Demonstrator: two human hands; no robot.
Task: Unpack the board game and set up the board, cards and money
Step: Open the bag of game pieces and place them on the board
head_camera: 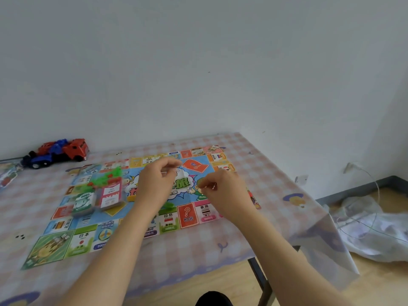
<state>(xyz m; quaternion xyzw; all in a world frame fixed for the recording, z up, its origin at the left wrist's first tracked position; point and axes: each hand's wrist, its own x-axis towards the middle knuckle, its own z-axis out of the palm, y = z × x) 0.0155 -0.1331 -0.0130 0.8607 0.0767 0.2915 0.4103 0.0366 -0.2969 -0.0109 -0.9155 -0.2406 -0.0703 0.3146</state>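
1. Head view: board lies flat mid-frame, card packs on its left.
2. Left hand and right hand curl above its centre, pinching something unclear.
3. Probably best: pull apart gently, low over the board.

Checked pink and white across the tabletop; blue-centred, bordered orange, green and yellow on the board; red and blue on the far-left toy truck.
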